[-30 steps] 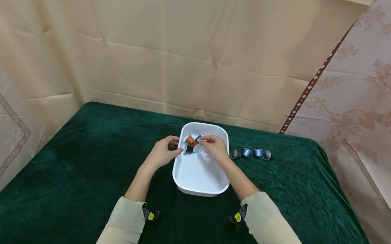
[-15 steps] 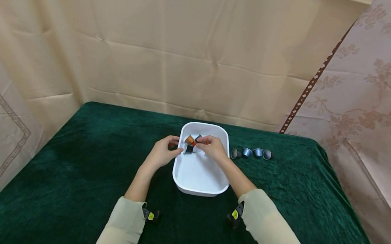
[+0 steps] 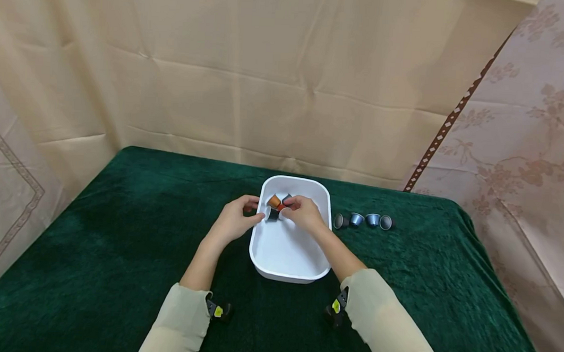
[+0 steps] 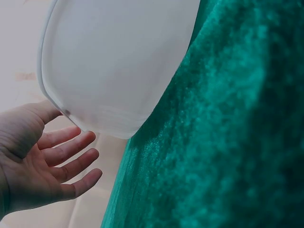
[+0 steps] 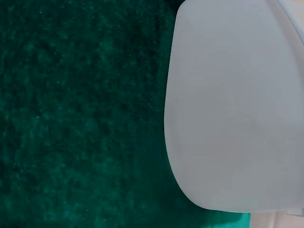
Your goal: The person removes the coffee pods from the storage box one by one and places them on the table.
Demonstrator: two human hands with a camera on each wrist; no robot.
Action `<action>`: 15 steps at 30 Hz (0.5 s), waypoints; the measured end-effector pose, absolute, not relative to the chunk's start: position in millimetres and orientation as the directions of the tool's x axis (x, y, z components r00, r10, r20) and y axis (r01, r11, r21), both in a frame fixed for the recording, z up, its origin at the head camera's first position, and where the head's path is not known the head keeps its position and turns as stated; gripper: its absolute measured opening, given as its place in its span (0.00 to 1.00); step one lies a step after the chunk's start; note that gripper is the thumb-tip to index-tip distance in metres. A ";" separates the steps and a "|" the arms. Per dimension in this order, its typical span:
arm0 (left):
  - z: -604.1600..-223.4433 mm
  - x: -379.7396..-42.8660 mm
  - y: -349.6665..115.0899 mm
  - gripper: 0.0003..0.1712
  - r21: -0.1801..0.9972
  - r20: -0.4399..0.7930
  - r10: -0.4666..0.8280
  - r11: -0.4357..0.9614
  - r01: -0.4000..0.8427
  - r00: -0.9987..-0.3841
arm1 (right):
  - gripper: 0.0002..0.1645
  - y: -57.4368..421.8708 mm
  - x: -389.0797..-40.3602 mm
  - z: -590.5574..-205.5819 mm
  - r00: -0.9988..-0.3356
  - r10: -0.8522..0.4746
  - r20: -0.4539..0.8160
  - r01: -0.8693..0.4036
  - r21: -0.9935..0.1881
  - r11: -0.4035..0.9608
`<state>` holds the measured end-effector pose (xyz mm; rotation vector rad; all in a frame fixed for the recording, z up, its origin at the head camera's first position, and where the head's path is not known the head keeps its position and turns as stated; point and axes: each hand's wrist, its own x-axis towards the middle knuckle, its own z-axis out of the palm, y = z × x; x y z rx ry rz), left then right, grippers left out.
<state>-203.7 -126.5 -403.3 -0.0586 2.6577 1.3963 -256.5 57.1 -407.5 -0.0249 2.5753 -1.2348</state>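
A white plastic bin [image 3: 287, 251] stands on the table with several coffee capsules at its far end. My left hand [image 3: 235, 219] holds the bin's left rim. In the left wrist view, the thumb hooks over the rim and the fingers [image 4: 71, 151] spread along the outer wall. Inside the bin, my right hand [image 3: 306, 214] pinches a coffee capsule with a pale lid [image 3: 282, 214], partly covered by the fingers. Around it lie an orange capsule [image 3: 274, 201], a black capsule [image 3: 273, 214] and a dark blue one. The right wrist view shows the bin's outer wall [image 5: 232, 109], not the hand.
Right of the bin, several capsules lie in a row, among them a blue capsule [image 3: 357, 219] and a dark capsule [image 3: 386, 222]. Green velvet cloth [image 3: 130, 232] covers the table. A beige curtain [image 3: 210, 87] hangs behind the far edge.
My right hand has shifted slightly left and closed in over the pale-lidded capsule, covering more of it. The left hand keeps its place on the rim.
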 end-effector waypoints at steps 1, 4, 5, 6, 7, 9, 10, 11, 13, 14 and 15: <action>-403.3 -203.8 -126.6 0.28 0.817 -0.139 0.032 0.569 -0.096 -0.990 | 0.18 56.4 -256.7 -408.1 -0.961 -0.141 -0.236 0.093 -0.762 0.641; -403.3 -203.8 -126.8 0.28 0.816 -0.138 0.036 0.570 -0.093 -0.990 | 0.18 54.9 -257.1 -409.4 -0.965 -0.157 -0.211 0.056 -0.749 0.660; -403.3 -203.8 -126.8 0.28 0.817 -0.137 0.038 0.569 -0.091 -0.990 | 0.18 54.5 -257.1 -409.6 -0.965 -0.163 -0.203 0.044 -0.745 0.666; -403.3 -203.9 -126.9 0.28 0.818 -0.136 0.038 0.568 -0.091 -0.990 | 0.18 54.2 -257.1 -409.6 -0.965 -0.171 -0.198 0.033 -0.739 0.673; -403.3 -204.0 -127.0 0.28 0.818 -0.137 0.038 0.567 -0.091 -0.990 | 0.19 53.9 -257.1 -409.6 -0.965 -0.177 -0.195 0.023 -0.733 0.680; -403.4 -203.9 -127.1 0.28 0.820 -0.138 0.038 0.564 -0.093 -0.990 | 0.21 53.4 -257.3 -409.5 -0.962 -0.193 -0.193 0.005 -0.717 0.697; -403.7 -204.0 -127.2 0.28 0.821 -0.138 0.038 0.564 -0.093 -0.990 | 0.22 53.2 -257.5 -409.5 -0.961 -0.201 -0.191 -0.007 -0.708 0.706; -403.7 -203.9 -127.2 0.28 0.821 -0.138 0.038 0.564 -0.092 -0.990 | 0.23 53.0 -257.7 -409.5 -0.959 -0.211 -0.190 -0.019 -0.698 0.716; -403.9 -203.8 -127.2 0.28 0.819 -0.137 0.038 0.567 -0.092 -0.990 | 0.24 52.7 -258.1 -409.5 -0.953 -0.232 -0.194 -0.040 -0.678 0.734; -403.9 -203.8 -127.2 0.28 0.818 -0.136 0.037 0.568 -0.091 -0.990 | 0.25 52.6 -258.3 -409.6 -0.950 -0.239 -0.199 -0.046 -0.671 0.740; -404.0 -203.8 -127.2 0.28 0.817 -0.135 0.037 0.570 -0.090 -0.990 | 0.25 52.4 -258.7 -409.8 -0.948 -0.245 -0.202 -0.051 -0.665 0.745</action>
